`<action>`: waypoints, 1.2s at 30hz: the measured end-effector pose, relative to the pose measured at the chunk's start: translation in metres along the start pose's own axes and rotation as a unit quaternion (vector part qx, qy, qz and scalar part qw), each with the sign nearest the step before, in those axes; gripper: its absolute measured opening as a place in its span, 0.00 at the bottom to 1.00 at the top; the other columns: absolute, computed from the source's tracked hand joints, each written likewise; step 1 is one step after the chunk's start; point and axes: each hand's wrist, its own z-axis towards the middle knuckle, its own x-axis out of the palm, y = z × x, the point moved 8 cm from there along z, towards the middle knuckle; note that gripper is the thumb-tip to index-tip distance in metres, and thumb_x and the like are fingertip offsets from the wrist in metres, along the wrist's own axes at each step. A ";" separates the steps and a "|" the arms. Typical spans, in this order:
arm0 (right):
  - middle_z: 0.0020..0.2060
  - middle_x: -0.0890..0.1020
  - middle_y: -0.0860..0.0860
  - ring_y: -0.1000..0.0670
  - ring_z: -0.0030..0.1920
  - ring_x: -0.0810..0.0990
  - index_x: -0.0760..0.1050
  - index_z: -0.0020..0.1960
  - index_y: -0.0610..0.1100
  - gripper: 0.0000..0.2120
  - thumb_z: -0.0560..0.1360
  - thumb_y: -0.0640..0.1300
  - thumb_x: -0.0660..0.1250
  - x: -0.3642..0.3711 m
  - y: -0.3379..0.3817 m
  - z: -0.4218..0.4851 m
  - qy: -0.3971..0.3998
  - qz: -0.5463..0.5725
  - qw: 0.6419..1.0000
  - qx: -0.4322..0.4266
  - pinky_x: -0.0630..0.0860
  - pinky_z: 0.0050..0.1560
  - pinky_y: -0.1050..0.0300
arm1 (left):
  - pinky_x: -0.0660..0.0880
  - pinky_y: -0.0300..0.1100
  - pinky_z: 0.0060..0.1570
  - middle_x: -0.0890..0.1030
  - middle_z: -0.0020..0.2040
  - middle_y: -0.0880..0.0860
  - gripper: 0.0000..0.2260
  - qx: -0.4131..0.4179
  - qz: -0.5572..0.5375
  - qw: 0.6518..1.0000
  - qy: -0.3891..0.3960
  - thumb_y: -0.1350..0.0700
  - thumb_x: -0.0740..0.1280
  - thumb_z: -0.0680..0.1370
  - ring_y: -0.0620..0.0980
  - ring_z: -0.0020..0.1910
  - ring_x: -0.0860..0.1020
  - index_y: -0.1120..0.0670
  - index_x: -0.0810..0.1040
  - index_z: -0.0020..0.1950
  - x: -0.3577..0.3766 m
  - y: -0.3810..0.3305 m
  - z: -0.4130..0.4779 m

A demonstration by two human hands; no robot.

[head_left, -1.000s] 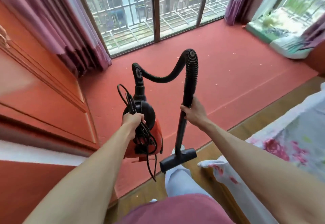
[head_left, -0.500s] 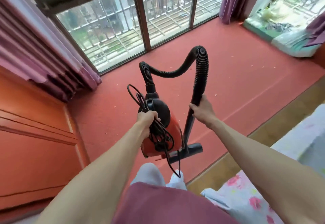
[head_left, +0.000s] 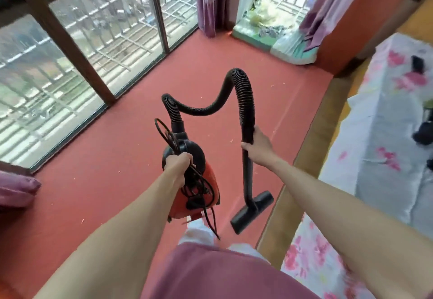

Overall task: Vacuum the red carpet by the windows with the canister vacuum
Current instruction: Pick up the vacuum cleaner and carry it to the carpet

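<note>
A red and black canister vacuum [head_left: 212, 186] hangs in the air over the red carpet [head_left: 131, 148]. My left hand [head_left: 179, 165] grips its top handle together with the bundled black power cord [head_left: 199, 191]. A ribbed black hose [head_left: 243, 92] arches from the canister over to the rigid wand [head_left: 246, 176], which my right hand [head_left: 259, 147] holds near its top. The flat floor nozzle [head_left: 251, 212] at the wand's end hovers above the carpet's right edge. Small pale crumbs dot the carpet.
Tall windows [head_left: 77, 47] with brown frames line the carpet's left and far side. Purple curtains [head_left: 210, 1] hang in the far corner. A sill with bags [head_left: 290, 47] sits at the far right. A bed with a floral sheet [head_left: 384, 139] borders the wooden floor strip [head_left: 302, 165].
The view has swung right, away from the orange cabinet, toward the far corner. The vacuum has come further over the carpet, and the nozzle has swung out to the right.
</note>
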 end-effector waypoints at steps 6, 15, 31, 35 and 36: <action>0.47 0.75 0.49 0.47 0.46 0.73 0.67 0.67 0.44 0.19 0.78 0.39 0.65 -0.064 0.015 0.072 -0.101 0.007 0.994 0.033 0.67 0.45 0.56 | 0.77 0.51 0.48 0.78 0.38 0.59 0.06 0.006 0.028 0.997 0.068 0.66 0.62 0.73 0.55 0.36 0.78 0.56 0.71 0.47 0.084 -0.099 0.042; 0.49 0.77 0.50 0.47 0.49 0.76 0.70 0.66 0.45 0.16 0.78 0.40 0.65 -0.133 0.004 0.210 -0.155 0.035 0.985 0.067 0.69 0.47 0.56 | 0.75 0.45 0.40 0.78 0.44 0.62 0.08 0.011 0.027 0.992 0.124 0.68 0.59 0.75 0.54 0.35 0.77 0.55 0.69 0.43 0.219 -0.218 0.108; 0.51 0.80 0.42 0.43 0.46 0.78 0.67 0.69 0.44 0.19 0.79 0.41 0.65 -0.273 -0.023 0.497 -0.084 0.010 0.992 0.094 0.76 0.49 0.50 | 0.73 0.49 0.47 0.76 0.38 0.60 0.07 0.001 0.053 0.994 0.093 0.69 0.60 0.73 0.55 0.36 0.75 0.57 0.69 0.41 0.450 -0.400 0.219; 0.48 0.77 0.47 0.41 0.49 0.79 0.67 0.70 0.44 0.20 0.79 0.41 0.65 -0.299 -0.032 0.559 -0.082 -0.004 0.991 0.110 0.76 0.48 0.50 | 0.72 0.48 0.43 0.75 0.42 0.61 0.06 -0.013 0.061 0.993 0.099 0.69 0.61 0.71 0.56 0.39 0.74 0.59 0.70 0.41 0.512 -0.430 0.258; 0.49 0.78 0.46 0.41 0.51 0.80 0.67 0.70 0.44 0.20 0.79 0.41 0.66 -0.306 -0.036 0.577 -0.078 -0.004 0.990 0.118 0.76 0.49 0.51 | 0.72 0.47 0.42 0.75 0.42 0.61 0.06 -0.018 0.057 0.994 0.096 0.68 0.61 0.70 0.57 0.39 0.74 0.59 0.69 0.41 0.528 -0.437 0.270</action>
